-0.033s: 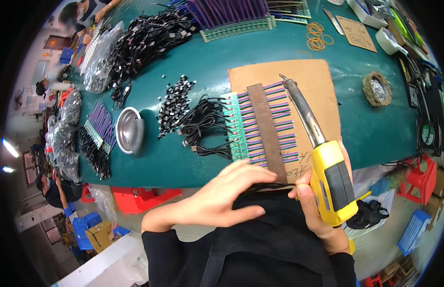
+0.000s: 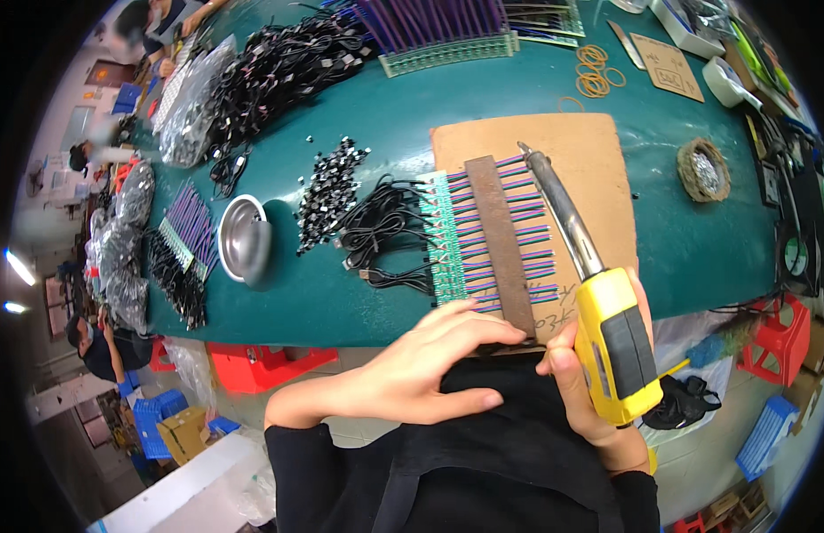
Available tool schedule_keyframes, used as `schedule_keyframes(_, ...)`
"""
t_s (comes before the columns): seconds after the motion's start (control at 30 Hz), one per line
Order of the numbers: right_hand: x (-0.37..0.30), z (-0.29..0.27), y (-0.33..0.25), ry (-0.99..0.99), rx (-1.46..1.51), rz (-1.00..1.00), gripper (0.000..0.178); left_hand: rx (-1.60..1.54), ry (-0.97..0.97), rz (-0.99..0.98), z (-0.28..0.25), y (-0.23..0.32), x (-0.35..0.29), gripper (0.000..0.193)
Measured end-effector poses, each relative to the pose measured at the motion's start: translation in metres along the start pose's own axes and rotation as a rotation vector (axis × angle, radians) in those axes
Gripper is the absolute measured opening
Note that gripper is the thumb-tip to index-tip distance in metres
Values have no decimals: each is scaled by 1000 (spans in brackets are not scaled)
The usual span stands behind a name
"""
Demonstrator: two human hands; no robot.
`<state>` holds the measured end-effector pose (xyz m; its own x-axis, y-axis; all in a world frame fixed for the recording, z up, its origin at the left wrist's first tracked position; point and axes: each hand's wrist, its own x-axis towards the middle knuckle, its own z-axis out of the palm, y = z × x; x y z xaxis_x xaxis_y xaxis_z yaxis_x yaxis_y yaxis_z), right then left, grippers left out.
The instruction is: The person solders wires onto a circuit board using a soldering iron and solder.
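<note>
My left hand is open, fingers stretched out and thumb apart, its fingertips by the near end of a rusty metal bar. In my right hand is a yellow and black soldering iron, its tip pointing away at the far end of the wire rows. The bar lies across purple, blue and black wires joined to a strip of green circuit boards. Black USB cables lead off the strip's left side. Brown cardboard lies underneath.
Small black parts and a steel bowl lie to the left. Behind are a black cable heap and boards with purple wires. Rubber bands and a fibrous ring with silvery material are right. A person works far left.
My left hand has shifted slightly right, toward the bar's near end. The table scene sits a little further right and lower in the view. My right hand keeps its grip on the soldering iron.
</note>
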<state>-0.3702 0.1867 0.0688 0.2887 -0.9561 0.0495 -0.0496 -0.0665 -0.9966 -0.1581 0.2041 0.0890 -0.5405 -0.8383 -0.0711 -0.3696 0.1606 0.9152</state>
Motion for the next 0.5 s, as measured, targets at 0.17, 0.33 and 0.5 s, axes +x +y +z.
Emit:
schedule_keyframes(0.17, 3, 10, -7, -58, -131, -183, 68, -395, 127, -35, 35, -12, 1, 34)
schedule_keyframes(0.33, 6, 15, 1, -61, -115, -205, 67, -640, 361, -136, 45, -9, 3, 15)
schedule_keyframes(0.5, 3, 23, 7, 12, -76, -209, 68, -302, 493, -10, 36, -12, 0, 9)
